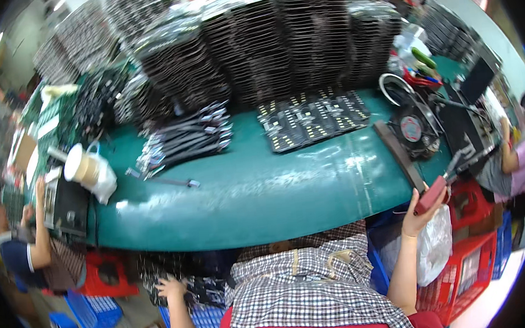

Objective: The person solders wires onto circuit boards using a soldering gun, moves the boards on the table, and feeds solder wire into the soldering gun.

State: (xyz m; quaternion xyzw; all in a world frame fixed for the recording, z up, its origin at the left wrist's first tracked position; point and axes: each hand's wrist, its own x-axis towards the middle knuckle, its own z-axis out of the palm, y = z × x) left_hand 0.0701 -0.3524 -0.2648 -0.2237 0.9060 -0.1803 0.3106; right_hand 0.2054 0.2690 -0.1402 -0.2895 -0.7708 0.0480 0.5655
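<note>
Right hand [412, 221]: gripping red block-shaped object [431, 195], near right edge of green surface [247, 208]. Left hand [172, 287]: fingers spread, at black parts [208, 291], near left; contact unclear.

Dull-red block-shaped object [431, 195]: held tilted at near right corner of green tabletop [266, 210]; material unclear. Black parts with small whitish pieces [208, 290]: jumbled heap below tabletop's near edge, toward left corner, above blue plastic basket [208, 318].

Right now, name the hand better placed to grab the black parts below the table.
The left hand, likely: it is at the black parts, while the right hand holds a red object.
</note>
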